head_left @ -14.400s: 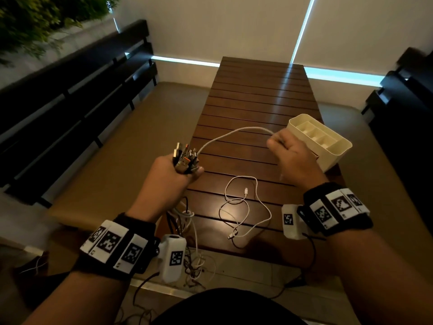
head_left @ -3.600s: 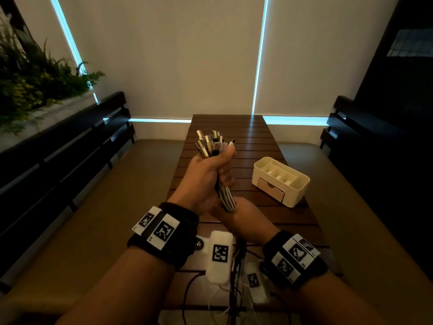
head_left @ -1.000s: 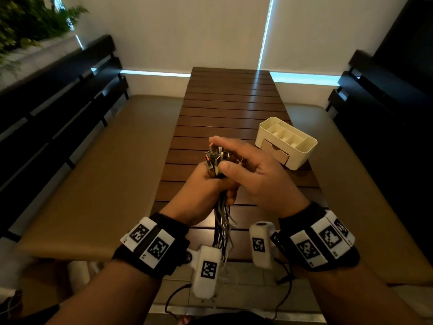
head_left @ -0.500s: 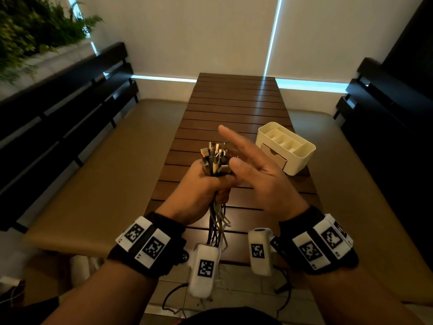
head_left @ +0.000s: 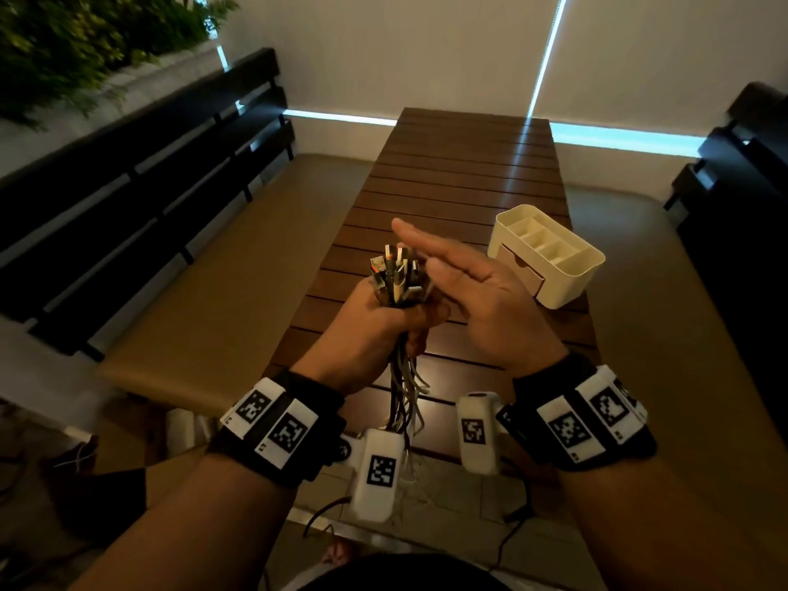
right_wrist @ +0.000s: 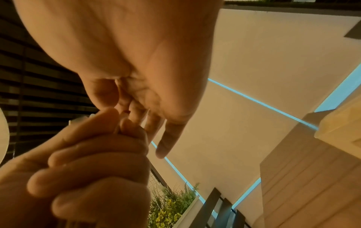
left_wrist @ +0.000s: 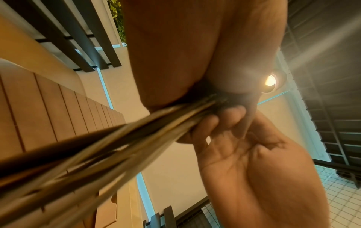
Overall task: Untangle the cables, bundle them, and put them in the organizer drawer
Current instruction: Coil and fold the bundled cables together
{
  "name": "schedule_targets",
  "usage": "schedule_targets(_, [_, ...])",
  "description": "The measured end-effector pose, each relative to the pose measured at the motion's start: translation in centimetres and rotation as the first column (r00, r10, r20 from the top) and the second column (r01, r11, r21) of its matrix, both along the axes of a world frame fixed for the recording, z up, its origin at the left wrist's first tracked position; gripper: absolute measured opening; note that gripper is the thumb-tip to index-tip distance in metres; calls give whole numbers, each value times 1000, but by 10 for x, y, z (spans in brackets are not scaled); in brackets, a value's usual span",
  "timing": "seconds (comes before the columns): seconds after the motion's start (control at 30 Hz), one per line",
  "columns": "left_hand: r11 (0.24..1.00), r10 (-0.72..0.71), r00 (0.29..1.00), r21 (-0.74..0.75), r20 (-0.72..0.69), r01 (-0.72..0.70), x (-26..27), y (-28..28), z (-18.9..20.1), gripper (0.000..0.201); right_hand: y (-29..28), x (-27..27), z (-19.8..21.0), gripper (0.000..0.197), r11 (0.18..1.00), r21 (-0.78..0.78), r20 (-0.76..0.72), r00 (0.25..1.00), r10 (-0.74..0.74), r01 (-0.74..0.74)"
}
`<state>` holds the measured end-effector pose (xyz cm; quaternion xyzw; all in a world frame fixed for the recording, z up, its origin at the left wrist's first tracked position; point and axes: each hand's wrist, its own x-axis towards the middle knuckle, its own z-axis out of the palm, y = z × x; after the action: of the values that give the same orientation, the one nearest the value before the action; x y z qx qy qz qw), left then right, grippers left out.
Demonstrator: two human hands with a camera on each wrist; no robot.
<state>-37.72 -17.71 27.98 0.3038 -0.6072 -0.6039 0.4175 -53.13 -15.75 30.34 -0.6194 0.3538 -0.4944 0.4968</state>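
Observation:
My left hand (head_left: 375, 330) grips a bundle of cables (head_left: 394, 277) upright in its fist. The plug ends stick out above the fist and the cords (head_left: 405, 398) hang down below it. In the left wrist view the cords (left_wrist: 109, 140) run out of the curled fingers (left_wrist: 218, 121). My right hand (head_left: 469, 287) is beside the plug ends, flat, with straight fingers (right_wrist: 168, 138) level with their tips, holding nothing. The white organizer (head_left: 588, 266), with a small drawer (head_left: 522, 270) in its front, stands on the table to the right.
The slatted wooden table (head_left: 464, 177) stretches ahead. Tan bench seats (head_left: 221, 258) with dark slatted backs flank it on both sides. Plants (head_left: 76, 44) sit at the upper left. Loose wires trail to the floor below the table's near edge.
My right hand has flattened further beside the plug ends. The left fist keeps hold of the bundle. The view has shifted slightly.

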Motion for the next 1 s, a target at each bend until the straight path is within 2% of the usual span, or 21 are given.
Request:
schedule_targets(0.07, [1000, -20, 999, 6, -26, 20, 0, 1, 1, 12, 0, 0, 2, 37, 1000, 29, 76, 997, -14, 11])
schedule_targets(0.2, [999, -51, 998, 9, -48, 52, 0, -4, 4, 16, -4, 3, 5, 37, 999, 40, 26, 999, 20, -21])
schedule_targets(0.33, [995, -95, 990, 11, -104, 96, 3, -13, 13, 18, -16, 1, 7, 35, 1000, 10, 68, 997, -29, 28])
schedule_targets(0.37, [994, -105, 985, 17, -134, 109, 4, -15, 17, 15, -20, 0, 6, 41, 999, 27, 119, 992, -38, 35])
schedule_targets(0.47, [988, -144, 967, 17, -212, 151, 5, -23, 31, 9, -24, 6, 2, 78, 992, 114, 298, 954, 19, -55])
schedule_targets(0.53, [990, -141, 967, -17, -211, 141, 5, -29, 40, 12, -23, 20, -4, 75, 987, 105, 317, 945, 81, -120])
schedule_targets(0.6, [993, -113, 976, -46, -187, 106, 5, -33, 47, 18, -23, 34, -13, 76, 980, 121, 254, 960, 121, -156])
schedule_targets(0.67, [997, -76, 980, -45, -183, 69, 7, -36, 51, 21, -24, 41, -15, 73, 976, 179, 165, 982, 92, -122])
schedule_targets(0.77, [996, -54, 985, -74, -164, 42, 12, -39, 53, 19, -27, 40, -15, 25, 980, 187, -52, 996, 75, -64])
schedule_targets(0.8, [997, -50, 984, -66, -168, 39, 13, -40, 53, 15, -28, 40, -13, 16, 981, 184, -117, 990, 77, -55])
schedule_targets(0.9, [998, -56, 971, 1, -232, 58, 15, -42, 51, 13, -31, 38, -10, 13, 980, 196, -195, 979, 65, -26])
schedule_targets(1.0, [994, -82, 954, 50, -288, 100, 19, -44, 49, 26, -34, 37, -8, 16, 975, 220, -187, 981, 55, -13])
